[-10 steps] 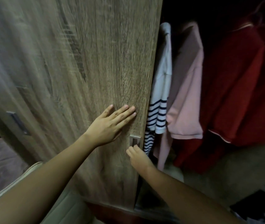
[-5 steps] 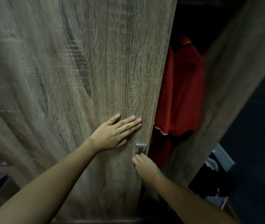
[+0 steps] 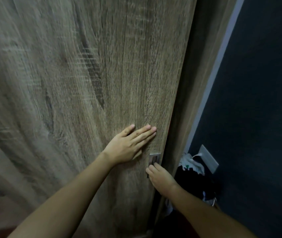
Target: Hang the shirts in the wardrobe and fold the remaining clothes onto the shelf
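Note:
A wood-grain sliding wardrobe door fills most of the view. My left hand presses flat on the door with straight fingers, close to its right edge. Just below it, my right hand has its fingertips hooked in the recessed metal handle. Only a thin dark gap separates the door's edge from the wardrobe's side panel. No shirts or other hanging clothes show.
A dark wall rises on the right, with a white trim strip beside the wardrobe. A pale wall plate sits low on it. Below lies a heap of dark and white clothes or bags.
The door has slid right under both hands. The striped, pink and red hanging shirts went out of sight behind it, and the opening shrank to a thin gap.

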A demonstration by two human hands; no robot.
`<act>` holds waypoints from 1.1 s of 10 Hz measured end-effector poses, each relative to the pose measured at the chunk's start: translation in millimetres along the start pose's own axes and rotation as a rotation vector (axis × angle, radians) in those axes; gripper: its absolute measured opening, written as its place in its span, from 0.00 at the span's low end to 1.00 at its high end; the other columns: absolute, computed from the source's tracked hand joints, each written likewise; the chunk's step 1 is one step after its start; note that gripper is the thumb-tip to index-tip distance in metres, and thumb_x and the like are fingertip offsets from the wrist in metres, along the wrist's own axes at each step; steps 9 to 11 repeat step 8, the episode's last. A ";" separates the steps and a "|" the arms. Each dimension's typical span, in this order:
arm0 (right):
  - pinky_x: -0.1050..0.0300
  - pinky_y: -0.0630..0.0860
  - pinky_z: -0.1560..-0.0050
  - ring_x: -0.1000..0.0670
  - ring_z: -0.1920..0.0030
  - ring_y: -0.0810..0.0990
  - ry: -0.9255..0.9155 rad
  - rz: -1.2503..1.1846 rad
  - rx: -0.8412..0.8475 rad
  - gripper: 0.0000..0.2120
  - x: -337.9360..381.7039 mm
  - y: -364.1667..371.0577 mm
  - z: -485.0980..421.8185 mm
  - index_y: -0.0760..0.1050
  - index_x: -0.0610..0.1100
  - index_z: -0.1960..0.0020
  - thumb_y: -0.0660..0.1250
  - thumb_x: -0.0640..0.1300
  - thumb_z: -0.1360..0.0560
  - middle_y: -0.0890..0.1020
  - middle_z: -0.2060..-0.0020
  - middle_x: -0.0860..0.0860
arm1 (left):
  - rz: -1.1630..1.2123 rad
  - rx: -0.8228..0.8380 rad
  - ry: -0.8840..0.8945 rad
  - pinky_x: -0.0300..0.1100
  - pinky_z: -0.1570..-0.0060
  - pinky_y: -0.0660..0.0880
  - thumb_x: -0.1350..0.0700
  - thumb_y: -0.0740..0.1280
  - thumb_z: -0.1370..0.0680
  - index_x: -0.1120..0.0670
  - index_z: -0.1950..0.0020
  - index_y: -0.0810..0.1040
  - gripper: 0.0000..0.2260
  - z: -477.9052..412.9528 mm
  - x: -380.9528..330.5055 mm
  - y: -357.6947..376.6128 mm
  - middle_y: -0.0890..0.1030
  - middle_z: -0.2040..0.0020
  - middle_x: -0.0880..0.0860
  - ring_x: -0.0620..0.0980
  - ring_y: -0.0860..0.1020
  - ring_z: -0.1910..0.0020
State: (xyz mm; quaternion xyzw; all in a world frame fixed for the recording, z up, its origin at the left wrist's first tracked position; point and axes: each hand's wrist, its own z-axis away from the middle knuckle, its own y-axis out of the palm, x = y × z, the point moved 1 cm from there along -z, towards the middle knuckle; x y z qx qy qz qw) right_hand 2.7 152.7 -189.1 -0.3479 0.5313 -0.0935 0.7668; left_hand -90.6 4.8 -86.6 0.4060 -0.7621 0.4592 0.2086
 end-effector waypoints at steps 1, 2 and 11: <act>0.50 0.62 0.31 0.42 0.35 0.64 -0.008 0.020 0.005 0.22 -5.1 7.8 9.0 0.63 0.38 0.29 0.54 0.45 0.20 0.66 0.34 0.41 | 0.006 0.000 -0.002 0.50 0.29 0.48 0.48 0.57 0.24 0.55 0.24 0.57 0.30 -11.5 -8.8 1.4 0.56 0.24 0.49 0.46 0.55 0.25; 0.50 0.62 0.31 0.42 0.36 0.65 -0.007 0.004 0.016 0.21 -13.8 18.0 18.9 0.65 0.39 0.30 0.53 0.45 0.20 0.67 0.35 0.42 | -0.016 -0.013 -0.004 0.50 0.29 0.49 0.47 0.57 0.24 0.55 0.24 0.57 0.30 -24.6 -18.0 3.4 0.56 0.24 0.49 0.46 0.55 0.25; 0.47 0.49 0.25 0.40 0.32 0.61 0.054 -0.404 0.094 0.20 -30.0 9.5 40.7 0.62 0.36 0.30 0.51 0.42 0.20 0.67 0.34 0.39 | 0.119 0.094 -0.180 0.51 0.30 0.54 0.49 0.54 0.25 0.56 0.25 0.58 0.29 -39.0 -45.5 -23.0 0.60 0.25 0.52 0.49 0.60 0.26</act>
